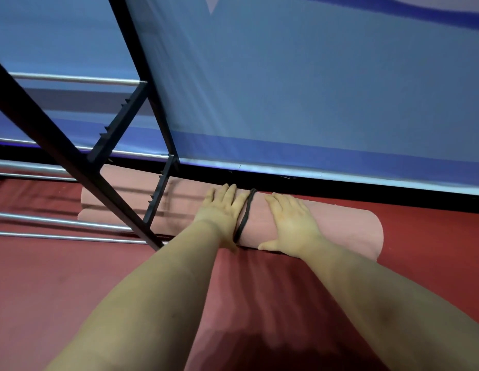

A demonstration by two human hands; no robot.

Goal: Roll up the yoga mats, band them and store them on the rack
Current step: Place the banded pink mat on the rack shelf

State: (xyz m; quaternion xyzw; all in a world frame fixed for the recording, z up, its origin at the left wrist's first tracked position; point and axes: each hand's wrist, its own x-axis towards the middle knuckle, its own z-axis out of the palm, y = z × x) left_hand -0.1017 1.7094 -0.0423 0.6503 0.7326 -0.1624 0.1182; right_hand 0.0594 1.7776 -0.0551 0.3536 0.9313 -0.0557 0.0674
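Banding looks done on this mat (340, 223): a black band (246, 212) circles the pink roll near its middle, and the roll lies on the red floor (59, 290) against the base of the blue wall (313, 103), its left end reaching behind the black frame of the rack (72, 162).

I have my left hand (219, 210) flat on the roll just left of the band, and my right hand (291, 220) flat on it just right of the band. The two hands sit apart with the band between them, fingers straight and pressing down, gripping nothing; the right thumb hangs over the near side of the roll. A second pink mat (259, 303) seems to lie flat under my forearms, touching the roll's near side, though I cannot tell whether it is a separate mat or an unrolled tail.

My read is that storing comes next. That calls for curling both hands round the roll, lifting it level so the band does not slip, and swinging it left past the slanted black strut onto the silver rails (59, 223).
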